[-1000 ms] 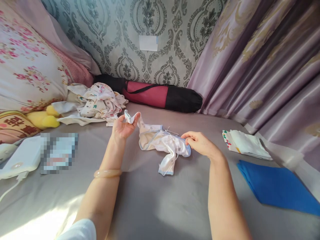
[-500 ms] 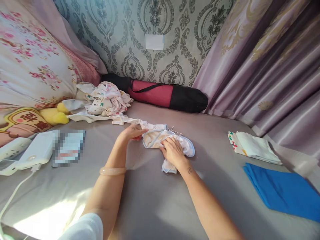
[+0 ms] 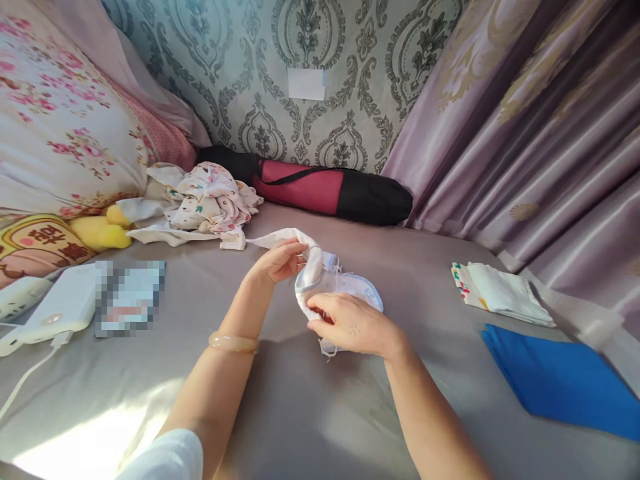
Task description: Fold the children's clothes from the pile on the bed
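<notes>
both left hand [image 3: 279, 262] and right hand [image 3: 354, 323] — apart — now pinch the garment [image 3: 314, 267], its edge newly raised.

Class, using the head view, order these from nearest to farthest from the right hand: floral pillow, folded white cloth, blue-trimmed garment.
1. Blue-trimmed garment, touching the right hand
2. Folded white cloth, on the right
3. Floral pillow, far left

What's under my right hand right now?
The right hand covers part of the blue-trimmed white garment; stray threads show below it. Whatever lies between palm and grey sheet is hidden.
</notes>
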Demonstrator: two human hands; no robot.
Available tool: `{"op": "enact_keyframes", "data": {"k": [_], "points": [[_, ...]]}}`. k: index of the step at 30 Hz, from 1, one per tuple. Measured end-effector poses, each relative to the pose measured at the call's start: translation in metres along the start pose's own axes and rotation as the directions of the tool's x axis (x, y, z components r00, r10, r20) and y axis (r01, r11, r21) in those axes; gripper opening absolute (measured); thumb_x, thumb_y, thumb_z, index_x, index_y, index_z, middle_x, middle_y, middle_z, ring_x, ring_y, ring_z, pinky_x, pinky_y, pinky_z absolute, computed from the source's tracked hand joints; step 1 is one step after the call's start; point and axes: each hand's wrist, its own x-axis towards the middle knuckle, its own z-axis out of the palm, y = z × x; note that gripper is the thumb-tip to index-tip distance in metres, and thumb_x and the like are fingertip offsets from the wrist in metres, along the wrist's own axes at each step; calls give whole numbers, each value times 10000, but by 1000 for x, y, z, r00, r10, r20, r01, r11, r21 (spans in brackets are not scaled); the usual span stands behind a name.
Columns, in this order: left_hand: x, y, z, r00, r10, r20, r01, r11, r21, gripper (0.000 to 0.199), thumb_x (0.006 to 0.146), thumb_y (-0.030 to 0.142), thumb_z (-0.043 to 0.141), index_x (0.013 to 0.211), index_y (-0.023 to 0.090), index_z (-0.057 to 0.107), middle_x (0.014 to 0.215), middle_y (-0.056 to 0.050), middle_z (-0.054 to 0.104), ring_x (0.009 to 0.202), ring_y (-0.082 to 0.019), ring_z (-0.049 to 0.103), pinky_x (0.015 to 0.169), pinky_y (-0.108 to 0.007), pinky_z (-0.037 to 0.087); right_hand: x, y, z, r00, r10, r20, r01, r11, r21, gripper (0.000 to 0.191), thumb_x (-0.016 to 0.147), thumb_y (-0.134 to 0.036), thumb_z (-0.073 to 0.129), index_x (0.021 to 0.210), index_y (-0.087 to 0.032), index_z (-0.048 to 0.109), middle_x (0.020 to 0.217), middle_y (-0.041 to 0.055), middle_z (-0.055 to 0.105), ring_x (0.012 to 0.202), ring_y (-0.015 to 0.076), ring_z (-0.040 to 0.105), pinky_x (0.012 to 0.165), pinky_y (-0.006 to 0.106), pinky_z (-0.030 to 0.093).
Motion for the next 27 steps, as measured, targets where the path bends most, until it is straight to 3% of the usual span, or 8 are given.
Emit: {"op": "enact_keyframes", "data": {"k": [4,7,9,11,15,19,23,27], "points": [[-3,-15,32,976,-32,216,28,999,25,248,713,153,737,924,168,608,780,-1,650,644,-113,626,593,-207,478,-5,7,-11,997,-49,59,32,961,275,131,887,-242,545,872,-241,675,760,-47,657,674,111,570,630,226,395],[-7,-27,51,947,-96,307,93,995,24,294,700,179,759,965,169,631,788,5,648,644,-97,606,594,-197,447,-11,26,-25,978,72,-197,8,927,375,221,934,-294,495,1000,-244,700,866,-7,706,720,135,625,686,257,478],[-10,-32,59,919,-167,357,159,986,50,314,702,186,758,998,166,657,788,2,656,647,-94,596,622,-208,444,-15,40,-33,879,118,-461,21,958,285,268,957,-277,448,1053,-251,697,974,25,708,864,166,647,812,305,504],[-14,-34,65,877,-248,412,217,969,122,338,702,198,761,1028,158,684,784,-7,667,651,-99,592,645,-224,443,-19,53,-38,817,53,-575,4,995,98,314,941,-195,427,1067,-275,703,1167,40,668,1120,201,587,988,374,447],[-20,-31,67,825,-327,461,216,936,277,335,658,255,802,956,120,728,768,-28,682,630,-104,584,628,-232,436,-24,68,-39,905,11,-426,-65,992,-113,421,840,-60,419,1039,-281,717,1359,21,582,1348,228,427,1135,499,287],[-21,-24,63,856,-320,406,190,925,328,368,642,325,820,936,122,729,743,-29,687,599,-108,586,591,-232,436,-29,68,-40,940,83,-332,-108,993,-57,361,779,-73,463,971,-244,716,1249,36,657,1197,223,570,1112,486,321],[-22,-19,62,908,-243,342,126,935,331,374,657,369,819,916,125,703,764,-33,679,619,-116,596,607,-244,450,-30,68,-44,965,102,-241,-65,986,156,177,811,-196,536,875,-217,700,989,18,723,932,190,649,840,312,492],[-24,-13,65,952,-93,293,-15,937,348,461,680,385,806,1045,153,647,886,-45,663,776,-149,616,723,-282,468,-20,76,-41,857,254,-448,-112,941,321,231,856,-369,561,758,-183,655,696,-3,661,656,148,592,616,255,451]]}}
